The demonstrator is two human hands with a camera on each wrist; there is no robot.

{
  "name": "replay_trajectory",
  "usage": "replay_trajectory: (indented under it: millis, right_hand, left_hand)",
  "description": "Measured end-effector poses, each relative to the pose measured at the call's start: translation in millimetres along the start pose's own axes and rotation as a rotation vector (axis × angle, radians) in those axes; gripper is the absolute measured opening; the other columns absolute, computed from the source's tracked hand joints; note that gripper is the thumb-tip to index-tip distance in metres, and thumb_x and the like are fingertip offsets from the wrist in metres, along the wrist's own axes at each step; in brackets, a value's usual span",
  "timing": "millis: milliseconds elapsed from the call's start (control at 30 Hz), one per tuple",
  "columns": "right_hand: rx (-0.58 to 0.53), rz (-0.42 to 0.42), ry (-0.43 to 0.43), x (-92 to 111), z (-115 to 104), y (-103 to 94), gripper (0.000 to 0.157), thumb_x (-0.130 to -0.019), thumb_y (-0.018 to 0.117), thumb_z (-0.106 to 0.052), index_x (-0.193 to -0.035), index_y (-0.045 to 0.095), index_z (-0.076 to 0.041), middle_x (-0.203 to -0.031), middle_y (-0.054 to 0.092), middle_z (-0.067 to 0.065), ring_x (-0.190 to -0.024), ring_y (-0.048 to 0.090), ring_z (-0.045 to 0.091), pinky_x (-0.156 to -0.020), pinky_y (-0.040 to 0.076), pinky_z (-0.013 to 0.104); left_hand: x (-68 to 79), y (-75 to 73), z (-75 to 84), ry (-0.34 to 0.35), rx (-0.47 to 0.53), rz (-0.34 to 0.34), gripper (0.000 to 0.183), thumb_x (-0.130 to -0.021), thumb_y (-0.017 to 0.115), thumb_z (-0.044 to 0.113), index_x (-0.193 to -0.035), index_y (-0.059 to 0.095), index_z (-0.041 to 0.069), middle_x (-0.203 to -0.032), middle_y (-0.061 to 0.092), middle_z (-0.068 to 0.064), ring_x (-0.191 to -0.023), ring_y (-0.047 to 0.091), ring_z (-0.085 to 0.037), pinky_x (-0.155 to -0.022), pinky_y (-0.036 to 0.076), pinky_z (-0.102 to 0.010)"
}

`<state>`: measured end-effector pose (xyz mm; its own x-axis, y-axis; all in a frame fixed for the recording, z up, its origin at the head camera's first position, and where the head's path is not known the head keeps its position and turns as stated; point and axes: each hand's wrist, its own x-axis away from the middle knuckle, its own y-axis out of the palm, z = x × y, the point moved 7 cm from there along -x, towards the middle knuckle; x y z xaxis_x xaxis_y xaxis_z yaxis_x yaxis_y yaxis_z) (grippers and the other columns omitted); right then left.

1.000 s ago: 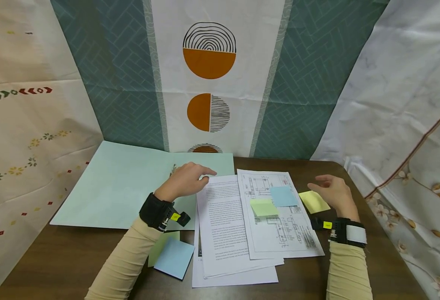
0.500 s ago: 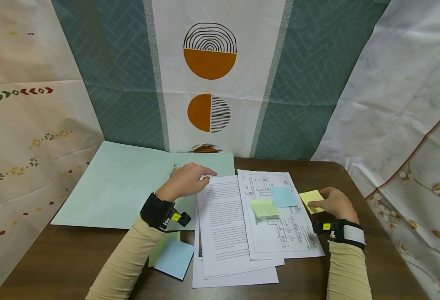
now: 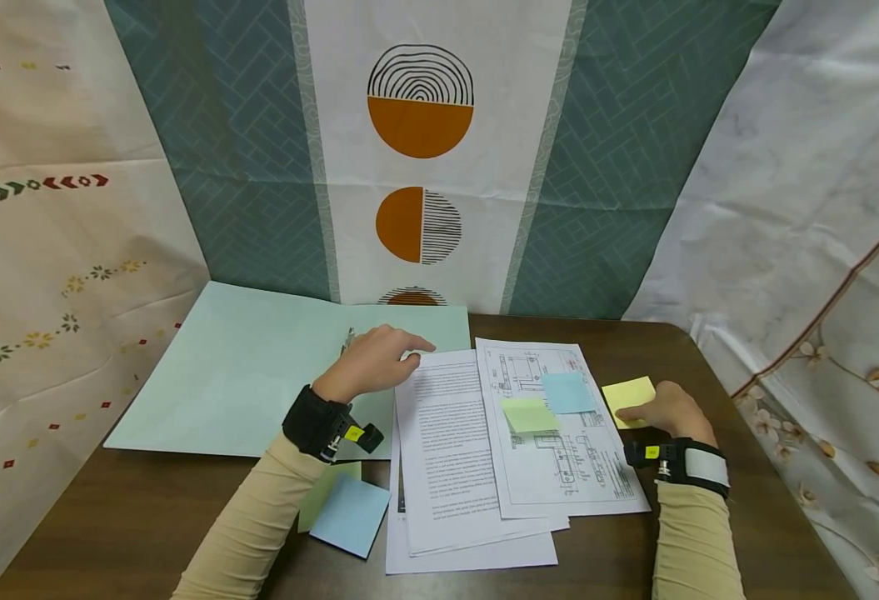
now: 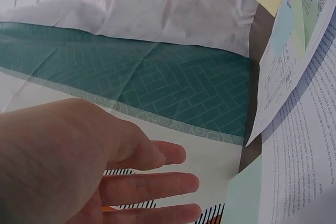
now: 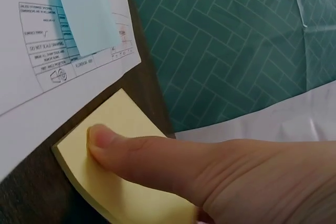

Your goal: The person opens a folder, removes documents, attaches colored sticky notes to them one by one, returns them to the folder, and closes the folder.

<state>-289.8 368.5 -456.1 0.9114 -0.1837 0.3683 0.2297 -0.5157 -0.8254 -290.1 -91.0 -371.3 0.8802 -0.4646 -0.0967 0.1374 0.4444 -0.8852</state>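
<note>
My right hand [image 3: 675,414] pinches a yellow sticky note pad [image 3: 629,393] to the right of the papers. In the right wrist view the thumb presses on top of the pad [image 5: 123,116], and the other fingers are mostly hidden. My left hand [image 3: 373,365] hovers with loosely extended fingers over the folder and the top left corner of the printed text sheets [image 3: 442,433]; the left wrist view shows nothing in its fingers. A technical drawing sheet [image 3: 551,492] overlaps the text sheets and carries a blue sticky note [image 3: 568,393] and a green sticky note [image 3: 529,416].
A pale green folder [image 3: 237,375] lies open at the back left, its metal clip [image 3: 347,340] partly behind the left hand. A blue sticky note pad [image 3: 351,514] overlaps a green one [image 3: 319,500] near the front. Patterned cloths [image 3: 596,183] hang round the brown table [image 3: 109,517].
My right hand has come down onto the yellow sticky note pad and taken hold of it. The pad has shifted slightly to the right. My left hand stays in place.
</note>
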Motion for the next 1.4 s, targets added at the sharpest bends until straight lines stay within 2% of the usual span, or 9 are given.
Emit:
replay_trajectory:
  millis: [167, 267, 400, 600, 867, 1033, 1133, 1267, 1400]
  right_hand:
    - [-0.025, 0.025, -0.034, 1, -2, -2.1, 0.075, -0.095, 0.087, -0.027, -0.135, 0.051, 0.025, -0.115, 0.064, 0.037, -0.101, 0.061, 0.047, -0.088, 0.057, 0.056]
    - [-0.074, 0.039, -0.059, 0, -4, -4.3, 0.069, -0.094, 0.086, -0.018, -0.134, 0.049, 0.026, -0.113, 0.065, 0.037, -0.098, 0.064, 0.046, -0.084, 0.057, 0.051]
    - [-0.1, 0.071, -0.045, -6, 2, -7.5, 0.07, -0.09, 0.086, -0.013, -0.136, 0.049, 0.024, -0.115, 0.067, 0.038, -0.096, 0.069, 0.046, -0.079, 0.058, 0.051]
    - [-0.067, 0.132, -0.042, -5, 3, -13.5, 0.07, -0.09, 0.088, -0.018, -0.135, 0.053, 0.024, -0.115, 0.069, 0.038, -0.096, 0.068, 0.046, -0.078, 0.057, 0.053]
    - [-0.058, 0.197, -0.1, 11, -13, -25.3, 0.066, -0.094, 0.084, -0.019, -0.135, 0.055, 0.025, -0.118, 0.069, 0.042, -0.095, 0.068, 0.047, -0.076, 0.058, 0.052]
    - [-0.099, 0.288, -0.198, 28, -27, -41.0, 0.064, -0.096, 0.084, -0.019, -0.137, 0.057, 0.022, -0.119, 0.069, 0.04, -0.095, 0.068, 0.045, -0.073, 0.055, 0.044]
    - [-0.149, 0.343, -0.255, 37, -34, -50.7, 0.06, -0.098, 0.085, -0.019, -0.137, 0.059, 0.019, -0.12, 0.07, 0.038, -0.097, 0.067, 0.043, -0.072, 0.052, 0.04]
    - [-0.168, 0.417, -0.302, 43, -43, -59.5, 0.056, -0.099, 0.086, -0.02, -0.134, 0.061, 0.017, -0.112, 0.07, 0.033, -0.092, 0.062, 0.037, -0.07, 0.046, 0.035]
    - [-0.262, 0.525, -0.316, 52, -53, -68.1, 0.053, -0.099, 0.088, -0.025, -0.13, 0.066, 0.011, -0.097, 0.068, 0.017, -0.084, 0.055, 0.026, -0.066, 0.043, 0.032]
  left_hand:
    - [0.3, 0.7, -1.6, -0.006, 0.005, -0.002, 0.039, -0.109, 0.057, 0.009, -0.142, 0.079, 0.011, -0.132, 0.082, -0.018, -0.053, 0.028, -0.012, -0.053, 0.021, -0.024]
    - [0.6, 0.8, -2.0, -0.011, 0.002, -0.004, 0.04, -0.109, 0.057, 0.009, -0.142, 0.079, 0.011, -0.128, 0.083, -0.018, -0.053, 0.027, -0.012, -0.053, 0.021, -0.024]
    - [1.4, 0.1, -1.6, -0.019, -0.002, 0.0, 0.04, -0.109, 0.057, 0.008, -0.142, 0.079, 0.012, -0.124, 0.084, -0.017, -0.054, 0.027, -0.012, -0.053, 0.021, -0.024]
    - [1.7, -0.8, -0.7, -0.018, -0.002, 0.004, 0.039, -0.109, 0.058, 0.009, -0.142, 0.079, 0.01, -0.138, 0.081, -0.018, -0.057, 0.03, -0.014, -0.053, 0.022, -0.024]
    - [2.0, -3.4, 0.5, -0.018, -0.002, 0.008, 0.04, -0.109, 0.057, 0.009, -0.142, 0.079, 0.01, -0.136, 0.081, -0.02, -0.055, 0.029, -0.013, -0.053, 0.021, -0.024]
    - [2.3, -3.3, 0.3, -0.018, -0.001, 0.007, 0.039, -0.109, 0.058, 0.008, -0.142, 0.079, 0.01, -0.136, 0.081, -0.019, -0.056, 0.029, -0.013, -0.053, 0.022, -0.024]
    - [2.9, -3.9, 0.6, -0.019, 0.0, 0.01, 0.04, -0.109, 0.058, 0.008, -0.142, 0.079, 0.011, -0.127, 0.083, -0.019, -0.056, 0.03, -0.013, -0.053, 0.022, -0.024]
    - [3.1, -5.0, 1.0, -0.019, 0.003, 0.015, 0.04, -0.108, 0.058, 0.008, -0.142, 0.079, 0.01, -0.122, 0.083, -0.018, -0.055, 0.029, -0.013, -0.053, 0.021, -0.024]
    - [2.8, -5.9, 1.3, -0.019, 0.011, 0.017, 0.04, -0.108, 0.057, 0.008, -0.142, 0.079, 0.01, -0.123, 0.084, -0.018, -0.054, 0.027, -0.012, -0.053, 0.021, -0.024]
